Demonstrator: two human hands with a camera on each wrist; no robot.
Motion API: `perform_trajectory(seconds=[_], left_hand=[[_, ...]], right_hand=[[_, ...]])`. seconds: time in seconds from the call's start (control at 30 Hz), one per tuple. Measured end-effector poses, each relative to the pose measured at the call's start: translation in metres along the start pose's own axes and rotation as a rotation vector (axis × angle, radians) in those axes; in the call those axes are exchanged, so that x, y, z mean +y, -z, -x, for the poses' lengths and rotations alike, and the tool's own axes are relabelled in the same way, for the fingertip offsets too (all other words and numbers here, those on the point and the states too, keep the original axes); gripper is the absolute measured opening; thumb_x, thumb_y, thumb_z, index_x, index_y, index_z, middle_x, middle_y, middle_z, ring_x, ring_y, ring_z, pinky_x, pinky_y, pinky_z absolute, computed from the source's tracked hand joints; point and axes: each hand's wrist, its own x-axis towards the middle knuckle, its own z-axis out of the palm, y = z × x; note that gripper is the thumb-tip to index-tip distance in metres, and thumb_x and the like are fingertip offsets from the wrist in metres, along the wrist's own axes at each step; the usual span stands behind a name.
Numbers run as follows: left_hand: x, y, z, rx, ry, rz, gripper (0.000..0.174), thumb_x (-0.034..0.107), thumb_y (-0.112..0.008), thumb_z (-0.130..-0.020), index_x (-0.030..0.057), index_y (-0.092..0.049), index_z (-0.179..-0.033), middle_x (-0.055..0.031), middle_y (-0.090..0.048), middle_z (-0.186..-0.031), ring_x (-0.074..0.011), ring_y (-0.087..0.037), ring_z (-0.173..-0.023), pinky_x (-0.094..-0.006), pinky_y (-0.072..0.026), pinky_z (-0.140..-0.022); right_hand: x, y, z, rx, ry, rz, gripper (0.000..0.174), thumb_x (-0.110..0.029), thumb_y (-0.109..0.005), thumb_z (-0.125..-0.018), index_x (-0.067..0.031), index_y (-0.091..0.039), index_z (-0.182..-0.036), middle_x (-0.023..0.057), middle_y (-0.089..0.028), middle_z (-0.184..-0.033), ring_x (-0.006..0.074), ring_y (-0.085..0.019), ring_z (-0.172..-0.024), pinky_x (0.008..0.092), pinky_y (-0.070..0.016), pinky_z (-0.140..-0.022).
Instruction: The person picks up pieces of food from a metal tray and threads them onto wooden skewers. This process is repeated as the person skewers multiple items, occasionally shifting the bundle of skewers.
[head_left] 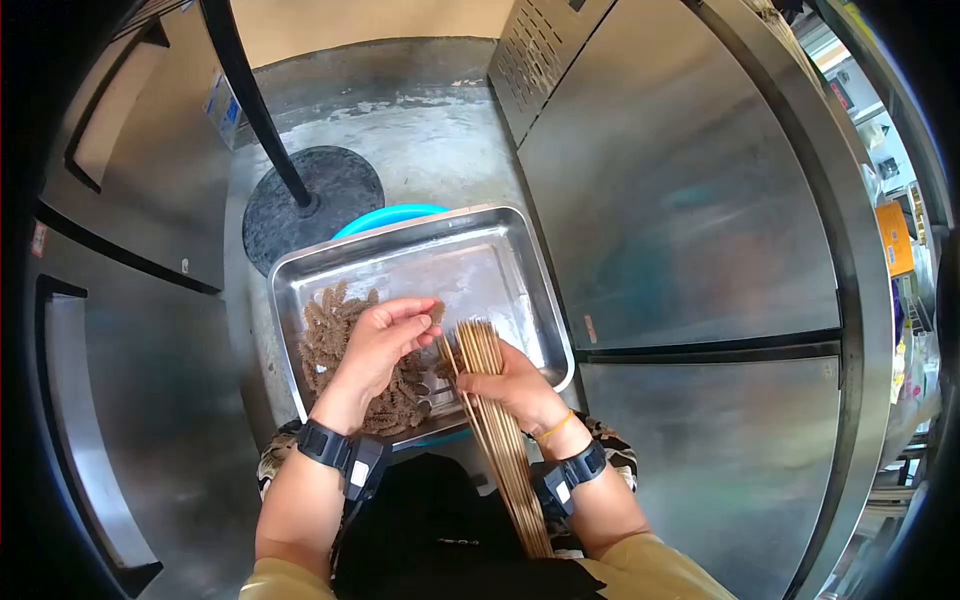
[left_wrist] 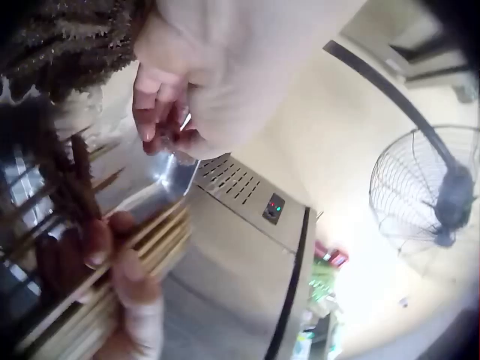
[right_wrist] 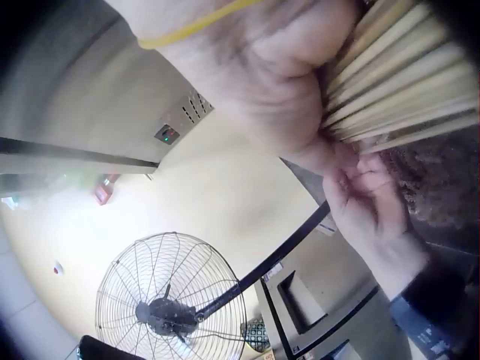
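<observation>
My left hand pinches a small brown bumpy piece of food between thumb and fingertips, over the metal tray. A heap of similar brown, frilly pieces lies on the tray's left side, partly hidden behind that hand and wrist. In my right hand is a thick bundle of thin wooden skewers, gripped near its far end, with the rest running back toward my lap. More brown food shows beside the skewer tips in the left wrist view.
Under the tray, the rim of a blue basin peeks out. Beyond stands a fan on a pole with a round black base. Steel cabinets flank me at the right and left.
</observation>
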Motion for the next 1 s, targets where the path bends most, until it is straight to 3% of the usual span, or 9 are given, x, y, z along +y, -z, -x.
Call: perform_trajectory(seconds=[0.47,0.77,1.0], left_hand=[[-0.001,-0.008,0.007,-0.024,-0.106,-0.05,0.028,0.001,-0.063,-0.085,-0.0015,-0.061,-0.113,-0.0092,-0.065,-0.102,-0.0142,-0.063,-0.089,-0.026,-0.0512,-0.08],[-0.004,-0.013,0.01,0.047,-0.263,-0.322,0.019,-0.004,-0.063,-0.083,-0.0009,-0.065,-0.102,-0.0078,-0.066,-0.103,-0.0121,-0.064,-0.09,-0.0248,-0.0517,-0.081],[-0.002,-0.019,0.016,0.049,-0.265,-0.379,0.019,-0.003,-0.064,-0.082,0.0003,-0.068,-0.1,-0.0081,-0.069,-0.097,-0.0127,-0.065,-0.086,-0.0248,-0.0524,-0.078]], right_hand=[[-0.004,-0.006,-0.002,0.014,-0.011,-0.01,0.046,0.002,-0.065,-0.079,-0.0019,-0.049,-0.122,0.0008,-0.058,-0.095,0.0088,-0.057,-0.078,0.0226,-0.0494,-0.067],[-0.003,-0.004,-0.003,0.002,-0.027,-0.029,0.046,0.001,-0.066,-0.079,-0.0017,-0.049,-0.121,0.0007,-0.058,-0.093,0.0086,-0.057,-0.076,0.0221,-0.0495,-0.066],[-0.003,-0.002,-0.003,0.019,-0.034,-0.047,0.047,0.004,-0.065,-0.078,-0.0015,-0.048,-0.122,0.0018,-0.058,-0.093,0.0095,-0.058,-0.075,0.023,-0.0504,-0.065]])
